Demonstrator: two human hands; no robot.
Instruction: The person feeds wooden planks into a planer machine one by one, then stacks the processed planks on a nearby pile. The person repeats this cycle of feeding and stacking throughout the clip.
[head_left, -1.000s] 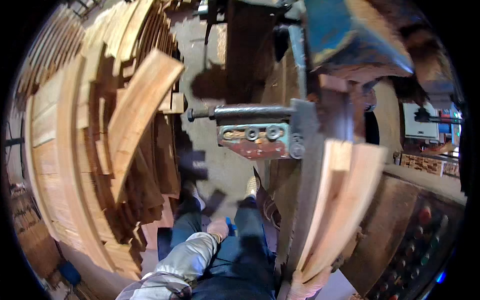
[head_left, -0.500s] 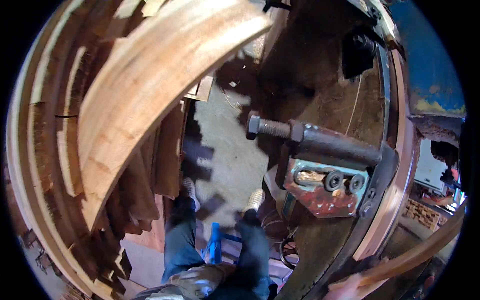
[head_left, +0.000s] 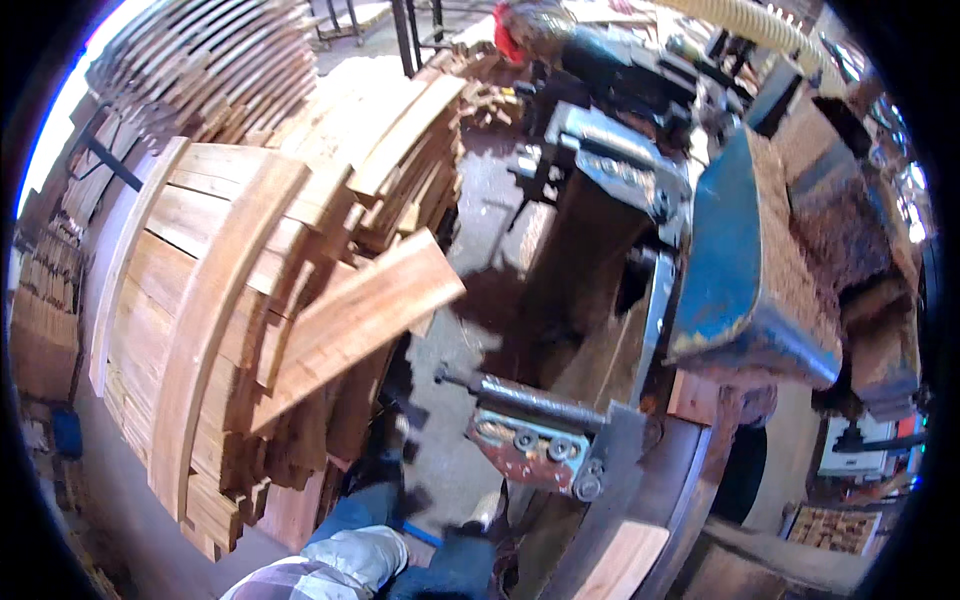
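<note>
My left forearm, in a pale sleeve, reaches in from the lower edge. The left hand (head_left: 418, 549) shows only as a small blurred patch over my lap; its fingers cannot be made out. My right hand is out of view. A short wooden board (head_left: 625, 558) lies on the machine bed (head_left: 655, 470) at the lower right. To the left, a reddish plank (head_left: 365, 325) slants across the side of a stack of boards (head_left: 155, 275). Another long plank (head_left: 225, 340) lies crosswise on top of that stack.
A metal bracket with bolts (head_left: 530, 440) juts from the machine's near end. Beyond it hangs a blue guard (head_left: 725, 250) covered in sawdust. A ribbed hose (head_left: 755, 22) runs along the top. Slatted wood (head_left: 215, 60) is piled at the far left.
The view has lifted and swung, showing more of the stack and machine. The large curved-looking board close in front no longer fills the upper left. My right hand with its board has left view.
</note>
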